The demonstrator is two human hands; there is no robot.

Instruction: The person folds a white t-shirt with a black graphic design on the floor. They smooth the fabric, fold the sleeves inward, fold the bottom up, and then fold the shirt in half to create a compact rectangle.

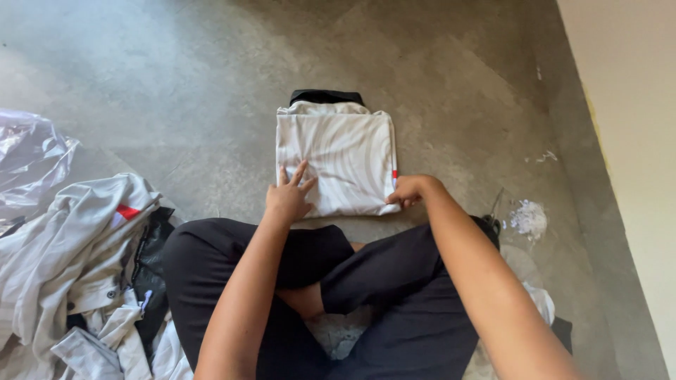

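Two hands: both are resting on the folded white shirt [336, 163], centre of the frame, lying on the grey floor [176, 84].
Left hand [287, 197]: lying flat, fingers spread, pressing the shirt's lower left corner.
Right hand [406, 190]: fingers curled, pinching the lower right edge.
Lower left: clothes pile [77, 267] is sitting well apart.

Folded white shirt [336, 163] on concrete floor [183, 84]. Left hand [287, 195] flat on its near left corner; right hand [408, 190] pinches near right corner.
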